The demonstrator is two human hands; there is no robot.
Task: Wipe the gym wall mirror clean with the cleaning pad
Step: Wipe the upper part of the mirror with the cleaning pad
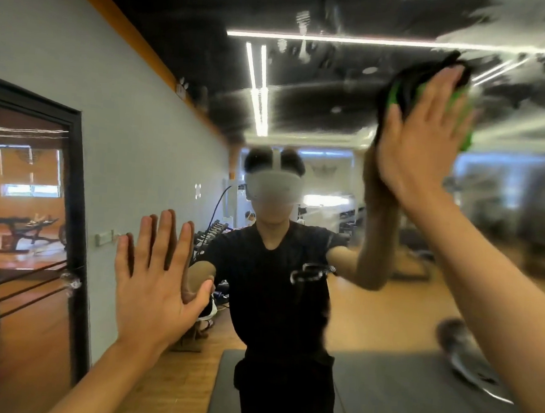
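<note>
I had my right hand (421, 129) flat, fingers straight, pressing the cleaning pad (402, 89) (green and black) under its palm against the mirror (354, 83); my left hand (156, 275) lay open-palmed on the glass, lower down.

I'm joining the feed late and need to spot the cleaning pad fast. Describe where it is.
Start at the big wall mirror filling the view and go to its upper right. There the right hand presses flat on the cleaning pad. It is the only bright green and black thing there; the left hand is bare.
</note>
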